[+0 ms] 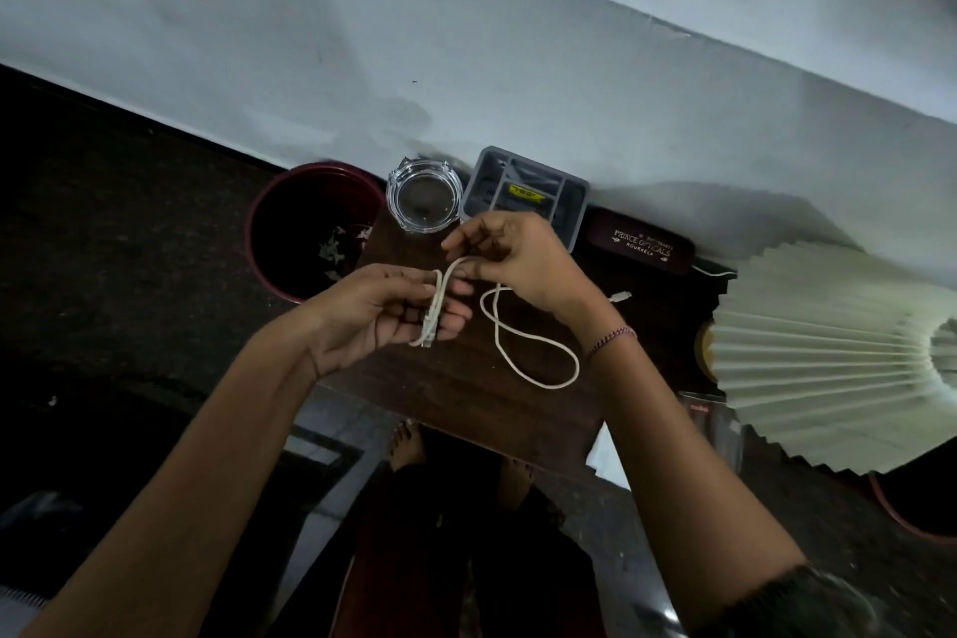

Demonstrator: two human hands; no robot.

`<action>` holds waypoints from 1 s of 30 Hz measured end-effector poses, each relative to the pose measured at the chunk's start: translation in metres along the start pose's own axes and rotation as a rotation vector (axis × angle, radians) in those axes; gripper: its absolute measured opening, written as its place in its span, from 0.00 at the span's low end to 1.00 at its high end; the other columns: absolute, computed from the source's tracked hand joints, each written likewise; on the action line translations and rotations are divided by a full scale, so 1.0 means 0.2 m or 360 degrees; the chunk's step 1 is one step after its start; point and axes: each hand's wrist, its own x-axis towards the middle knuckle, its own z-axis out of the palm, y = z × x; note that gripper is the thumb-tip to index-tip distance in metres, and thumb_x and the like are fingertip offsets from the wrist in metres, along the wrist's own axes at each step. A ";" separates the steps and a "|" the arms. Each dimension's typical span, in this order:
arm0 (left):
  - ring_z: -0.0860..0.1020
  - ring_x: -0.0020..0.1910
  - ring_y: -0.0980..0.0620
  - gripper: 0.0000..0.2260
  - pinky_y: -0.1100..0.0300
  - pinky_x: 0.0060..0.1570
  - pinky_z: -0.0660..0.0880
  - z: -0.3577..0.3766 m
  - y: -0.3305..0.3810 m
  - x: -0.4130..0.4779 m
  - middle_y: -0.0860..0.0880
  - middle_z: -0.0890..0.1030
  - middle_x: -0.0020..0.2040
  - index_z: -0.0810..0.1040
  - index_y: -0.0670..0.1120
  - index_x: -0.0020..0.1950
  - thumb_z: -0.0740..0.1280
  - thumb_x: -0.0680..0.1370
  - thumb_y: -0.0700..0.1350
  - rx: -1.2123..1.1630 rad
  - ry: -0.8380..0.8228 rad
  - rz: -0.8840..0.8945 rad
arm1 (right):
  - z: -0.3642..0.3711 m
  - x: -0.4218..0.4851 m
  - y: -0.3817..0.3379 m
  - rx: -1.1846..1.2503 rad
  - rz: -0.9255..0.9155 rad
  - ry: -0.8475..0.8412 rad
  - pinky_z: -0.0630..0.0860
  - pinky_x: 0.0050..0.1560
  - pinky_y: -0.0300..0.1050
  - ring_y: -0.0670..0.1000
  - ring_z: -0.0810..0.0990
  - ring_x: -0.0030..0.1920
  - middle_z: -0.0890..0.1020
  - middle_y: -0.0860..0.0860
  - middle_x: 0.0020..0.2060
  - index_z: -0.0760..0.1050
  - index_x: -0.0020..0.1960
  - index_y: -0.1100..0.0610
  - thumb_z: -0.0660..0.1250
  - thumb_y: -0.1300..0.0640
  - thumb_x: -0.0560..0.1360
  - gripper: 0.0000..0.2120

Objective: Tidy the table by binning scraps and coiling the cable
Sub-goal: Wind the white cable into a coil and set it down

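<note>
A white cable (523, 352) lies partly looped on the small dark wooden table (466, 394); its far plug (620, 296) rests on the table to the right. My left hand (383, 311) grips a short folded bundle of the cable with a plug at its lower end. My right hand (518, 259) pinches the cable just above that bundle, bending a loop over it. A dark red bin (269, 233) stands on the floor left of the table, with pale scraps (334, 251) inside it.
At the table's back edge sit a glass ashtray (423, 197), a grey divided organiser (523, 194) and a dark spectacle case (639, 244). A pleated cream lampshade (839, 352) fills the right side. The white wall (466, 42) runs behind. My feet show below the table.
</note>
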 end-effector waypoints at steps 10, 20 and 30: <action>0.83 0.53 0.44 0.18 0.54 0.55 0.79 0.21 0.00 0.00 0.37 0.83 0.52 0.76 0.35 0.58 0.53 0.73 0.30 -0.0471 -0.0287 0.0247 | 0.27 -0.12 0.09 0.0291 0.0446 0.0283 0.66 0.41 0.18 0.31 0.75 0.38 0.83 0.55 0.47 0.55 0.69 0.76 0.54 0.68 0.78 0.22; 0.84 0.50 0.47 0.14 0.56 0.56 0.77 0.15 0.09 0.14 0.40 0.84 0.50 0.74 0.34 0.58 0.50 0.79 0.33 -0.0890 0.0021 0.0559 | 0.53 -0.23 0.16 0.0149 0.0416 0.0132 0.69 0.38 0.34 0.40 0.72 0.29 0.73 0.43 0.29 0.71 0.45 0.55 0.59 0.61 0.78 0.04; 0.85 0.41 0.56 0.12 0.65 0.46 0.79 0.01 0.07 0.23 0.50 0.86 0.38 0.76 0.41 0.50 0.54 0.79 0.30 -0.0567 0.0541 0.0806 | 0.41 -0.30 0.02 -0.0595 0.0142 0.0270 0.71 0.34 0.48 0.59 0.79 0.38 0.80 0.55 0.38 0.66 0.47 0.55 0.56 0.51 0.79 0.08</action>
